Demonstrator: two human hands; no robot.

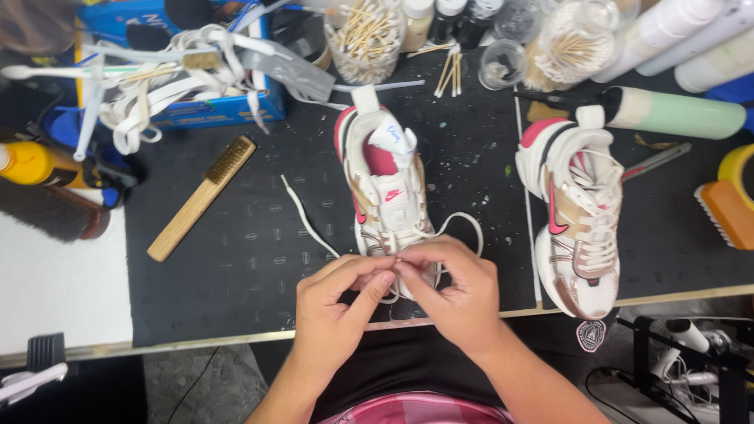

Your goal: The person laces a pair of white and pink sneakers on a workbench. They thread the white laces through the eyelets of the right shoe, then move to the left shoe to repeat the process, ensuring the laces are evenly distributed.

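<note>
From the head camera, the toe of the middle sneaker (pixel 386 196) was hidden under both hands, so the spot where the white lace (pixel 463 224) went into the shoe was hard to see. The sneaker lay on the black mat (pixel 259 251), near the front edge, with its heel pointing far away. A small white paper tag (pixel 393 139) was tucked inside the sneaker; its writing was too small to make out. A blue box (pixel 228 110) full of white laces sat at the far left, cut off by the top edge. A pale green bottle (pixel 675 114) lay on its side at the far right. The left hand (pixel 338 310) and the right hand (pixel 455 290) were close together, fingertips touching. Both pinched the lace over the toe. A second sneaker (pixel 577 212) lay to the right, and a wooden brush (pixel 203 196) lay to the left.
</note>
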